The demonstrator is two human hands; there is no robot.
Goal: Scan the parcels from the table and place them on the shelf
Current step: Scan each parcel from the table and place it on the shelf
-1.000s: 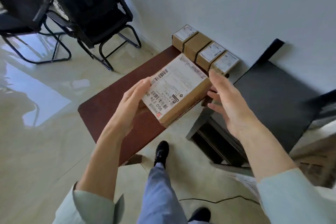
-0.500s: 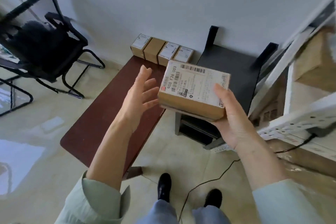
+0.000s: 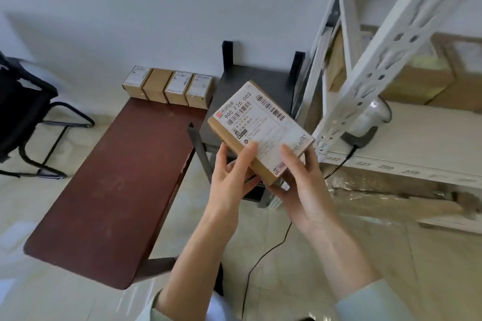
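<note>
I hold a flat cardboard parcel (image 3: 258, 125) with a white barcode label facing up, tilted, in mid-air between the table and the shelf. My left hand (image 3: 232, 177) grips its near left edge, thumb on top. My right hand (image 3: 302, 185) grips its near right corner, thumb on the label. A barcode scanner (image 3: 370, 118) stands on the white shelf (image 3: 417, 143), just right of the parcel. Several small parcels (image 3: 169, 87) line the far end of the dark red table (image 3: 114, 185).
A white slotted shelf post (image 3: 378, 60) runs diagonally close to the parcel. Cardboard boxes (image 3: 417, 78) sit on the shelf. A black stand (image 3: 255, 83) is between table and shelf. The scanner's cable (image 3: 263, 258) crosses the floor. A black chair (image 3: 23, 112) stands left.
The view has swung right toward the shelf. My left hand, open half a second ago, has come back onto the parcel, which has turned and moved close to the scanner.
</note>
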